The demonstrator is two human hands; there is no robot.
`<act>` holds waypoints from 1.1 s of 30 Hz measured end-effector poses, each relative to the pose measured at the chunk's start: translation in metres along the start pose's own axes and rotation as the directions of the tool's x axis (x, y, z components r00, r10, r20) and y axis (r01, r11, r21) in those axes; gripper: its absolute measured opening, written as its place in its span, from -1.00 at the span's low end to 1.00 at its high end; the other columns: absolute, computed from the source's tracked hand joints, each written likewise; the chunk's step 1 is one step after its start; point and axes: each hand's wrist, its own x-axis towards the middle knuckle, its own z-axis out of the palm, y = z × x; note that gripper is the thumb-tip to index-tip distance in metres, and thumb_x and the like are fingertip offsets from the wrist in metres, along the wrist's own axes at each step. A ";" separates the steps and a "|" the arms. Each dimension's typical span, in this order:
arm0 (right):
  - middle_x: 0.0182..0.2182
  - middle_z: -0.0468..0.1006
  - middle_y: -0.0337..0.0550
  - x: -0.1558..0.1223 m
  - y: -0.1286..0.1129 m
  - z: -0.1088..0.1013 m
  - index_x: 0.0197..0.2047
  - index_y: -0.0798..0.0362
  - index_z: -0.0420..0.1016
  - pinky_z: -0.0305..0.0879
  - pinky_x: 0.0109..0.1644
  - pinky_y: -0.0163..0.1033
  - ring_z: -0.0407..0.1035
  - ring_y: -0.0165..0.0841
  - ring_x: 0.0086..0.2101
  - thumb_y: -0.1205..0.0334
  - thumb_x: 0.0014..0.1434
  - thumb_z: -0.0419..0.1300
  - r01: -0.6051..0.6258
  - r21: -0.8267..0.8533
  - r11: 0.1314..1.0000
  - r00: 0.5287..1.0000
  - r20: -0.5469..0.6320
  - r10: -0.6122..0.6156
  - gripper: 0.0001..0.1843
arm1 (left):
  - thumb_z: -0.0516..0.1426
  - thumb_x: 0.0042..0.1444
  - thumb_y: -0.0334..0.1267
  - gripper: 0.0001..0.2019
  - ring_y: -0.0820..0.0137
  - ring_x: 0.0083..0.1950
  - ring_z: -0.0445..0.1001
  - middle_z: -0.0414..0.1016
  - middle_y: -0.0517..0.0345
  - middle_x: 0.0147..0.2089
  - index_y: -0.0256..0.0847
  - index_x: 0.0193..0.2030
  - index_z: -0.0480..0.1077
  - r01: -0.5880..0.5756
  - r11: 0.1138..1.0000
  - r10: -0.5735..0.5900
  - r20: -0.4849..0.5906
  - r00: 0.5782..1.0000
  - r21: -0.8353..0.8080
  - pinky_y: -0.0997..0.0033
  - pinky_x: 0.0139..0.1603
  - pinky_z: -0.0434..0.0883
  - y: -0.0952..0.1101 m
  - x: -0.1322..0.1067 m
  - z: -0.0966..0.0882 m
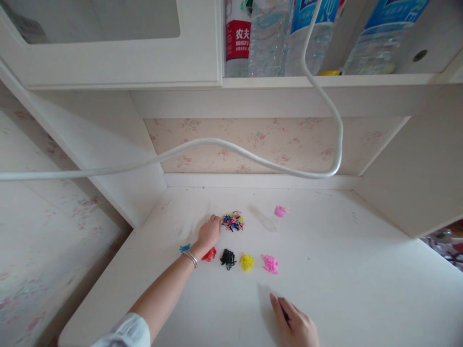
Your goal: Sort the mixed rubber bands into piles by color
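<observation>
My left hand (211, 232) reaches to a mixed pile of small coloured rubber bands (233, 221). Its fingers are bent together and the tips touch the pile's left edge; what they pinch, if anything, is hidden. Below lies a row of single-colour heaps: blue bands (184, 248), red bands (210, 254) partly behind my wrist, black bands (227, 259), yellow bands (246, 262) and pink bands (270, 264). My right hand (294, 322) rests low over the table, apart from the heaps, with its fingers curled in and nothing visible in them.
A clear container with a pink lid (280, 211) stands right of the mixed pile. A white cable (224, 143) hangs across the view above the white desktop (336, 270). Several plastic bottles (269, 41) fill the shelf overhead. Side panels border the desk.
</observation>
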 end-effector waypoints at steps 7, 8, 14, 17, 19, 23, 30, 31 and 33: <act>-0.54 0.54 -0.23 0.001 0.000 0.001 -0.47 -0.06 0.47 0.21 -0.45 -0.45 0.44 -0.43 -0.52 -0.21 0.25 -0.19 -0.005 0.005 1.000 1.000 0.008 0.005 -0.41 | -0.14 0.30 -0.18 -0.68 0.40 -0.13 0.45 0.42 0.04 -0.07 -0.17 -0.14 0.41 0.038 0.998 -0.040 -0.039 0.998 -0.058 0.43 -0.14 0.29 -0.010 0.002 -0.004; -0.54 0.54 -0.24 0.000 0.000 0.002 -0.46 -0.06 0.47 0.21 -0.44 -0.46 0.44 -0.43 -0.53 -0.21 0.25 -0.18 -0.007 0.004 1.000 1.000 0.010 0.007 -0.42 | -0.13 0.29 -0.19 -0.69 0.40 -0.13 0.45 0.42 0.06 -0.08 -0.16 -0.16 0.42 0.039 0.997 -0.042 -0.047 0.998 -0.066 0.44 -0.14 0.28 -0.011 0.002 -0.005; -0.56 0.53 -0.24 -0.001 0.000 0.001 -0.47 -0.06 0.47 0.21 -0.45 -0.45 0.44 -0.42 -0.52 -0.19 0.26 -0.19 -0.002 -0.007 1.000 1.000 0.010 0.002 -0.42 | -0.07 0.25 -0.25 -0.74 0.43 -0.13 0.44 0.45 0.09 -0.12 -0.17 -0.22 0.45 0.038 0.993 -0.049 -0.100 0.994 -0.110 0.48 -0.13 0.28 -0.012 0.003 -0.014; -0.57 0.53 -0.24 -0.002 0.000 0.000 -0.47 -0.07 0.48 0.22 -0.45 -0.44 0.45 -0.41 -0.52 -0.19 0.26 -0.18 0.014 -0.005 1.000 1.000 0.007 -0.014 -0.43 | -0.04 0.22 -0.27 -0.75 0.43 -0.17 0.44 0.47 0.09 -0.18 -0.19 -0.25 0.46 0.032 0.992 -0.047 -0.128 0.991 -0.121 0.49 -0.13 0.29 -0.017 -0.001 -0.024; -0.56 0.54 -0.23 -0.002 0.000 0.001 -0.47 -0.08 0.48 0.22 -0.46 -0.44 0.46 -0.41 -0.52 -0.19 0.25 -0.18 0.013 -0.008 1.000 1.000 0.006 -0.013 -0.43 | -0.04 0.22 -0.27 -0.76 0.43 -0.17 0.44 0.48 0.11 -0.20 -0.19 -0.25 0.46 0.023 0.992 -0.042 -0.153 0.987 -0.125 0.49 -0.12 0.29 -0.025 -0.009 -0.032; -0.50 0.58 -0.22 -0.001 0.003 0.002 -0.43 -0.10 0.52 0.26 -0.45 -0.44 0.48 -0.39 -0.49 -0.22 0.24 -0.18 0.015 -0.028 0.999 1.000 0.009 -0.015 -0.41 | -0.06 0.23 -0.23 -0.74 0.44 -0.15 0.44 0.49 0.14 -0.19 -0.17 -0.22 0.44 0.028 0.993 -0.053 -0.220 0.974 -0.115 0.50 -0.08 0.30 -0.052 -0.040 -0.051; -0.42 0.61 -0.26 0.000 0.009 0.003 -0.38 -0.14 0.55 0.28 -0.46 -0.45 0.51 -0.39 -0.44 -0.26 0.21 -0.17 0.025 -0.011 1.000 0.999 0.048 -0.024 -0.43 | -0.07 0.22 -0.17 -0.74 0.44 -0.26 0.48 0.49 0.15 -0.19 -0.13 -0.22 0.42 0.119 0.992 -0.125 -0.268 0.955 -0.037 0.51 -0.24 0.33 -0.090 -0.110 -0.056; -0.43 0.61 -0.26 0.000 0.008 0.003 -0.39 -0.14 0.55 0.28 -0.46 -0.45 0.51 -0.39 -0.44 -0.27 0.20 -0.18 0.013 -0.011 1.000 0.999 0.042 -0.013 -0.42 | -0.06 0.22 -0.17 -0.75 0.44 -0.27 0.48 0.49 0.16 -0.19 -0.12 -0.22 0.43 0.131 0.991 -0.130 -0.266 0.955 -0.011 0.51 -0.26 0.33 -0.092 -0.117 -0.053; -0.43 0.61 -0.25 -0.002 0.005 0.004 -0.39 -0.14 0.55 0.28 -0.46 -0.44 0.51 -0.38 -0.44 -0.29 0.20 -0.20 -0.009 -0.017 1.000 1.000 0.024 0.009 -0.39 | -0.06 0.23 -0.16 -0.75 0.43 -0.27 0.49 0.50 0.17 -0.19 -0.10 -0.22 0.43 0.154 0.987 -0.139 -0.264 0.954 0.037 0.51 -0.29 0.33 -0.094 -0.128 -0.046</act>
